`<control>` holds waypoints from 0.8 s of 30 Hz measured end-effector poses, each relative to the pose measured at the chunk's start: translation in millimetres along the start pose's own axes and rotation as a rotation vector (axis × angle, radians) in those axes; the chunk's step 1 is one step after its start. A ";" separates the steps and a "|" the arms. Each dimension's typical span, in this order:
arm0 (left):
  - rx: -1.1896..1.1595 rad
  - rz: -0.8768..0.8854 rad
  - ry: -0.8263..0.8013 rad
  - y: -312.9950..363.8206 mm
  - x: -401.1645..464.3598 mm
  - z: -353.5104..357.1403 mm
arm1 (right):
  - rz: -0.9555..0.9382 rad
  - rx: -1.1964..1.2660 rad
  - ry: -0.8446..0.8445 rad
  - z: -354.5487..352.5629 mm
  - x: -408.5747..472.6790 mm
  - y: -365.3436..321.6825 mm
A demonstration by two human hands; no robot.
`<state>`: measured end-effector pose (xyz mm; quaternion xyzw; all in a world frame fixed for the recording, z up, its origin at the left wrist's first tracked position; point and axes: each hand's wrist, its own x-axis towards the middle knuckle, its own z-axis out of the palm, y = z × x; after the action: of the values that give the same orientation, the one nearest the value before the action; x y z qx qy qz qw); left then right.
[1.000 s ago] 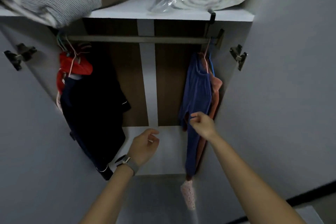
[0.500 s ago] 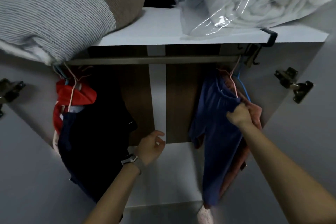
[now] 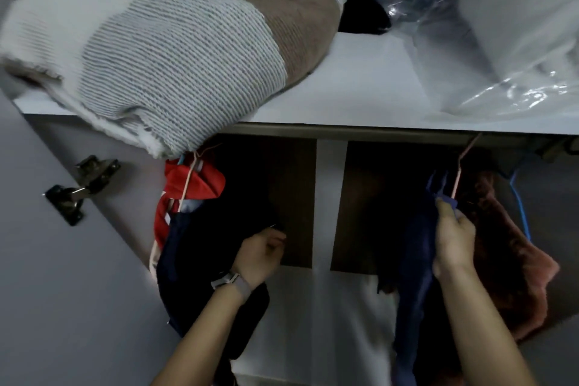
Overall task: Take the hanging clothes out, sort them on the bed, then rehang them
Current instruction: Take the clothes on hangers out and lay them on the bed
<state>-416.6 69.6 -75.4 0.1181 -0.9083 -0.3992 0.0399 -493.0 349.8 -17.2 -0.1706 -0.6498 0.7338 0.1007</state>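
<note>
I look into an open wardrobe. On the right, a blue garment (image 3: 416, 260) hangs from a pink hanger (image 3: 458, 172), with a rust-pink garment (image 3: 507, 247) behind it. My right hand (image 3: 452, 238) grips the top of the blue garment just below the hanger. On the left hang a red garment (image 3: 191, 183) and a dark navy garment (image 3: 203, 254). My left hand (image 3: 260, 254), with a watch on its wrist, hovers loosely curled beside the navy garment and holds nothing. The rail is mostly hidden under the shelf edge.
The white shelf (image 3: 354, 97) above carries a folded striped knit blanket (image 3: 147, 50) that overhangs its edge, a brown cushion (image 3: 297, 22) and a plastic-wrapped bundle (image 3: 507, 31). The open door (image 3: 62, 291) with its hinge (image 3: 78, 188) stands at the left.
My right hand rose from the blue garment's lower part to its top and now grips it near the hanger. My left hand lifted slightly. The view moved closer and upward.
</note>
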 end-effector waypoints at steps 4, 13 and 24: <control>0.044 -0.001 0.550 -18.9 8.2 -45.6 | -0.021 0.026 -0.092 15.8 -34.3 -13.4; 0.215 -0.382 0.472 -85.4 11.1 -90.7 | 0.067 -0.315 -0.402 40.3 -57.0 13.9; -0.152 -0.057 0.531 -52.1 17.7 -56.6 | -0.158 -0.341 -0.351 42.8 -70.0 20.3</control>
<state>-414.8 -9.3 -75.7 0.2406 -0.8300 -0.4221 0.2740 -443.3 281.8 -24.8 -0.0039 -0.7830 0.6219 0.0131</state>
